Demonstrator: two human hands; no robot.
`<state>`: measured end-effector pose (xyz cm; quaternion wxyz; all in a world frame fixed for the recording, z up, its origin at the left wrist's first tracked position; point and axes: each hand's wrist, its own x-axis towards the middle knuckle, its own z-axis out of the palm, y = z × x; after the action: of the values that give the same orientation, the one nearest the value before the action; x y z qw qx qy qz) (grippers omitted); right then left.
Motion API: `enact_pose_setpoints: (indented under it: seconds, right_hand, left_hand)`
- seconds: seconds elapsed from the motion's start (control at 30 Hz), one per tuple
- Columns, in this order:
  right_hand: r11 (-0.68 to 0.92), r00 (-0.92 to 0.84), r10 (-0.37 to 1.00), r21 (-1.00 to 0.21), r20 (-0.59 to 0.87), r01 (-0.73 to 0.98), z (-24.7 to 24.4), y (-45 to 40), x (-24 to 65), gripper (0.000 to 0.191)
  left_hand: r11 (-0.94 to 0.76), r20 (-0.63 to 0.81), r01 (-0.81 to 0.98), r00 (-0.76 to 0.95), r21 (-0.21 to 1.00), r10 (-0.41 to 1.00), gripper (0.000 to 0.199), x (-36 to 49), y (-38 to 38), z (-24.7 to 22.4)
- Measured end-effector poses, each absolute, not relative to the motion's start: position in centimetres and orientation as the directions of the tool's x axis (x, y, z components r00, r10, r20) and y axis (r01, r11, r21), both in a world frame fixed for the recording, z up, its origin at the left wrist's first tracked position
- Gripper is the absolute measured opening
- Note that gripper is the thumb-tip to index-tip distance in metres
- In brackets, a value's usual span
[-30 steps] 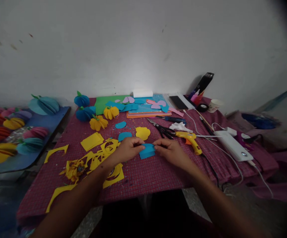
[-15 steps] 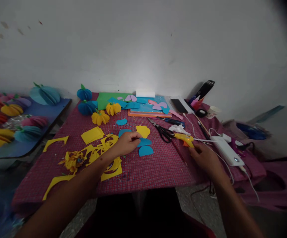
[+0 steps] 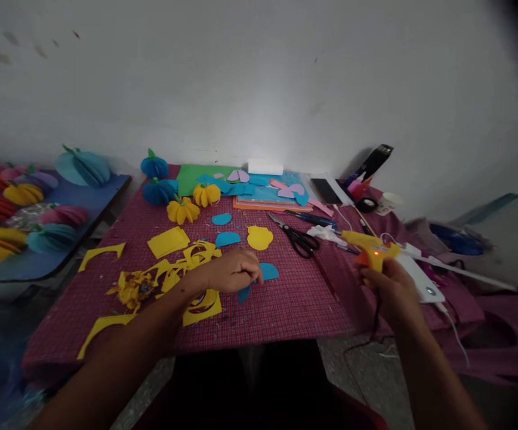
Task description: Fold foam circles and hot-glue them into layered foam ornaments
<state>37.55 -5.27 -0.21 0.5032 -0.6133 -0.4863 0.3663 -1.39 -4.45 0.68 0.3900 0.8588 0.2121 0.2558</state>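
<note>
My right hand (image 3: 395,289) grips a yellow glue gun (image 3: 373,245) by its handle, with its small light glowing and a white glue stick poking out of the back. A blue paper piece (image 3: 243,294) hangs from the fingers of my left hand (image 3: 236,272), low over the table. Partly behind those fingers lies a blue paper half-round (image 3: 270,271). Further back are two more, one blue half-round (image 3: 227,239) and a smaller blue cutout (image 3: 221,219). To their right sits a yellow pumpkin-shaped cutout (image 3: 259,237).
Black scissors (image 3: 298,237) and a red pencil (image 3: 326,276) lie mid-table. Yellow scraps (image 3: 182,269) spread at the left, with paper pumpkins (image 3: 182,210) behind. A white power bank (image 3: 415,278) with cables sits at the right, near a phone (image 3: 325,191).
My right hand has lifted the glue gun off the table. The left hand has picked up a blue paper piece and drawn it slightly nearer.
</note>
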Motion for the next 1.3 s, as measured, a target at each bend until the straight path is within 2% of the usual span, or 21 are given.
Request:
enact_pose_setpoints:
  seconds: [0.07,0.1,0.23,0.37,0.47,0.73,1.03,1.3]
  right_hand:
    - [-0.068,0.205,0.977,-0.996,-0.054,0.064,0.8,-6.0,36.6,0.035]
    - [-0.115,0.136,0.985,-0.992,-0.107,0.049,1.2,-6.3,36.0,0.031]
    - [-0.186,-0.107,0.971,-0.956,-0.214,0.225,2.6,-6.8,33.6,0.026]
    - [-0.167,-0.29,0.92,-0.934,-0.262,0.315,2.7,-6.7,31.1,0.03]
    - [-0.137,-0.368,0.89,-0.929,-0.268,0.345,2.4,-6.4,29.5,0.033]
    - [-0.009,-0.493,0.826,-0.883,-0.271,0.47,1.9,-6.8,27.0,0.032]
    - [0.13,-0.551,0.807,-0.845,-0.214,0.518,2.1,-7.4,26.3,0.028]
    - [0.183,-0.577,0.789,-0.817,-0.21,0.548,2.2,-7.6,26.5,0.023]
  left_hand:
    - [-0.665,0.29,0.17,0.802,0.727,0.523,0.014,-1.0,-4.6,0.6]
    - [-0.682,0.292,0.179,0.806,0.709,0.515,0.014,-0.9,-4.6,0.5]
    - [-0.674,0.309,0.192,0.776,0.714,0.549,0.013,-1.3,-4.4,0.8]
    - [-0.491,0.23,0.199,0.696,0.848,0.68,0.014,-2.9,-3.8,1.3]
    - [-0.408,0.146,0.252,0.671,0.877,0.727,0.017,-3.7,-3.2,0.9]
    - [-0.449,0.105,0.353,0.679,0.821,0.726,0.023,-3.8,-2.3,-1.0]
    - [-0.438,0.093,0.328,0.703,0.837,0.705,0.021,-3.9,-2.0,-1.2]
    - [-0.479,0.161,0.238,0.741,0.845,0.652,0.014,-3.1,-2.4,-0.7]
